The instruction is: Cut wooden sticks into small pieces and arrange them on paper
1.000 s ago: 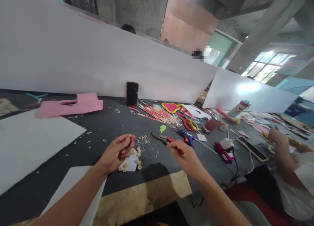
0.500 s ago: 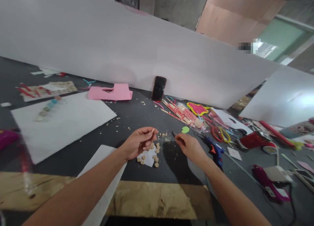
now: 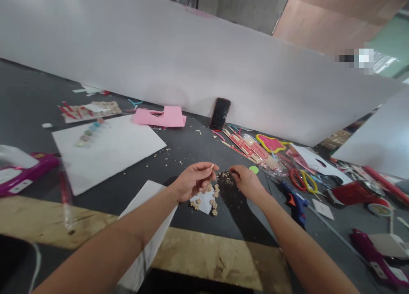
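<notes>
Left hand [image 3: 193, 181]: thumb and fingertips pinched on a small, pale, slim piece [image 3: 212, 166]; other fingers loosely curled. Right hand [image 3: 247, 181]: fingers bent inward; whether anything is gripped cannot be determined. Directly below the left hand, bumpy tan clusters [image 3: 214, 206] sit on and around a white paper scrap [image 3: 204, 202], near the front edge of the black-topped desk [image 3: 223, 247]. Loose beige crumbs [image 3: 227, 180] lie beside the right hand. Risks, as judged: a slack pinch could drop the piece among similar-coloured crumbs; a lowered left wrist could shove clusters frontward; a right-hand sweep could scatter crumbs or knock the blue glue gun [image 3: 297, 202].
</notes>
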Available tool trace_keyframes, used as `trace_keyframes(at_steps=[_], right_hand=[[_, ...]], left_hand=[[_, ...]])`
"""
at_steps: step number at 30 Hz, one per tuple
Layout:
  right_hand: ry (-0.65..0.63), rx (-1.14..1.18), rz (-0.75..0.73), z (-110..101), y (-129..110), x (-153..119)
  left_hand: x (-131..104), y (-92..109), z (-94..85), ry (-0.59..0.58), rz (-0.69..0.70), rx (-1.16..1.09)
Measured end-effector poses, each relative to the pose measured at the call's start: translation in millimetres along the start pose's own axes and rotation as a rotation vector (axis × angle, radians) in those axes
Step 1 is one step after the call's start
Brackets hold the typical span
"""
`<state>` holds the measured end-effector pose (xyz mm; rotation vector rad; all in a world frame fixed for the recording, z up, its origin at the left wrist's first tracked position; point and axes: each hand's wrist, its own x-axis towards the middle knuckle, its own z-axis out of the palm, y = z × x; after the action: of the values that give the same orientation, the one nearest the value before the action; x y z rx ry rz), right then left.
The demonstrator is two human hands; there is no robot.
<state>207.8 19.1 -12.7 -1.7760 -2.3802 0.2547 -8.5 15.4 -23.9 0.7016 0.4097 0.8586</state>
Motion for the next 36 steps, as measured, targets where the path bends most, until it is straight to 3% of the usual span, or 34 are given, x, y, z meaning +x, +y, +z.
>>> trace_keyframes(at_steps=[6,25,30,36], right_hand=[[-0.077,-0.054,-0.009,-3,-2,2],[-0.083,-0.176,0.035,-2,-6,-4],[0.003,-0.166,0.063,-17,9,-14],[0.096,-0.195,0.158,-49,39,-49]], left_hand=[[0,1,0.2,0.008,0.004,0.005],[1,-2,0.8,0.005,-0.048,0.042],[1,-1,1.5,0.027,-0.033,0.049],[1,0,4.8,0.039,-0.029,0.064]])
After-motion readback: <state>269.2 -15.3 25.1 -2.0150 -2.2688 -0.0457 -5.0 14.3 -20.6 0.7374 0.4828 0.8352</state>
